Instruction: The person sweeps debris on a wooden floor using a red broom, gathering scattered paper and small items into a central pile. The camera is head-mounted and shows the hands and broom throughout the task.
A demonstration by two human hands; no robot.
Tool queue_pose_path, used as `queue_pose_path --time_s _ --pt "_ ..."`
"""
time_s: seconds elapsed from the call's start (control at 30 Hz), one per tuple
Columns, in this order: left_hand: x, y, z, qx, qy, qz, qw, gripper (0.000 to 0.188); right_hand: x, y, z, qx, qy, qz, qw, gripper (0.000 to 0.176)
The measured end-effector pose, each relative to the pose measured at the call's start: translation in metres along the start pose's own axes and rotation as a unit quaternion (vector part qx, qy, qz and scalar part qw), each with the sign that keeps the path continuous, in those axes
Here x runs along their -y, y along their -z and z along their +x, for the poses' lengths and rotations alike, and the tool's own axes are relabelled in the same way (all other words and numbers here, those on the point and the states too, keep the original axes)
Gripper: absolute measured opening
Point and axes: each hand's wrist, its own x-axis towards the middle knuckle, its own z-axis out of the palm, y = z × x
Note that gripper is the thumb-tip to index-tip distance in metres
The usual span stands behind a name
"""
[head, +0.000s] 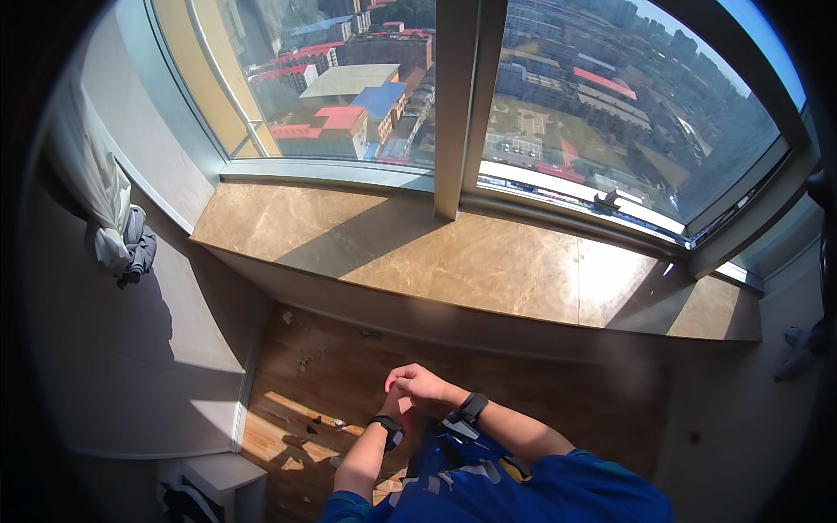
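Observation:
My left hand (398, 401) and my right hand (422, 382) touch each other in front of my body, above the wooden floor (366, 366). The right hand lies over the left, with its fingers bent, and partly hides it. No object shows between them, though the space under the palms is hidden. Each wrist wears a black band, the left one (390, 433) and the right one (473, 406). Beyond the hands runs a brown marble window sill (405, 245), lit by the sun in patches.
A large window with a metal frame (456, 111) rises behind the sill. At left hangs a tied white curtain (108, 216). A small white cabinet (225, 467) stands at lower left. Scraps of litter (305, 361) lie on the floor near the left wall.

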Motion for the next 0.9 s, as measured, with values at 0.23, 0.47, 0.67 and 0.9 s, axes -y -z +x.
queue_pose_path --time_s 0.23,0.47,0.67,0.9 --pt "0.019 0.016 -0.008 0.014 -0.115 0.405 0.907 0.035 0.005 0.008 -0.012 0.061 0.011 -0.006 0.998 0.024" --pt "0.007 -0.053 0.01 -0.048 -0.148 0.337 0.929 0.022 0.013 0.05 -0.059 -0.081 0.051 0.108 0.99 0.022" --pt "-0.012 -0.134 0.047 -0.046 -0.232 0.329 0.914 0.006 0.01 0.082 -0.09 -0.204 0.098 0.182 0.957 0.02" --pt "0.006 -0.128 0.077 0.064 -0.224 0.35 0.907 0.013 -0.006 0.1 -0.106 -0.177 0.068 -0.067 0.98 0.024"
